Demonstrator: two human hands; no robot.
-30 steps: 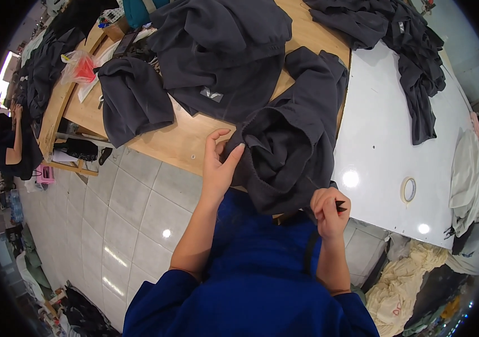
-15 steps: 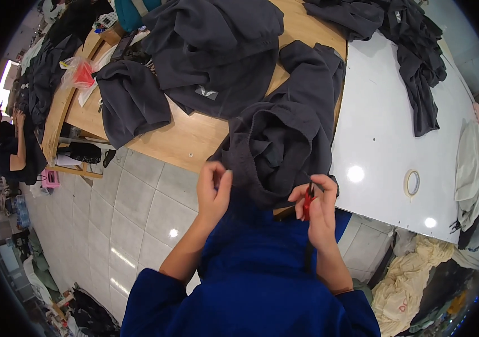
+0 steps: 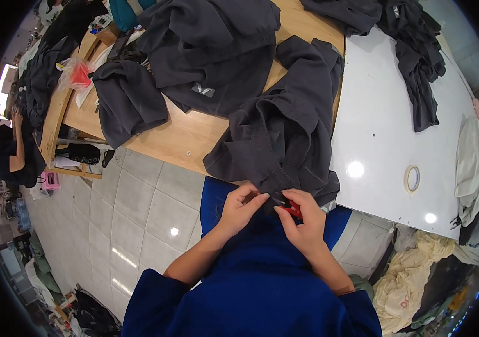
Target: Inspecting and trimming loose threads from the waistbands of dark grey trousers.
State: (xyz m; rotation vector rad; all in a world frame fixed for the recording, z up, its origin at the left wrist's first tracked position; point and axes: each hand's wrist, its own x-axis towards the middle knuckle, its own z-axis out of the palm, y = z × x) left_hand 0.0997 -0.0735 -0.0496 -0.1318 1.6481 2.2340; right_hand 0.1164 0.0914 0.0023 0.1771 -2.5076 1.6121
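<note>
A dark grey garment (image 3: 312,95) lies over the wooden table's front edge, its gathered, elastic-looking opening toward me. My left hand (image 3: 240,209) pinches the near edge of that opening between thumb and fingers. Close beside it, my right hand (image 3: 305,221) is closed around small red-handled thread snips (image 3: 292,210), their tip at the cloth edge between my two hands. My fingers partly cover the snips, so I cannot see whether the blades touch a thread.
More dark grey garments (image 3: 211,50) are heaped on the wooden table (image 3: 194,132). On the right stands a white tabletop (image 3: 374,163) with a tape roll (image 3: 412,178). Cream cloth (image 3: 408,281) is piled at lower right. Another person (image 3: 17,151) is at far left.
Both hands have come together at the garment's near edge. My left hand has taken hold of the cloth, and the snips have moved left to it. The opening now looks flatter.
</note>
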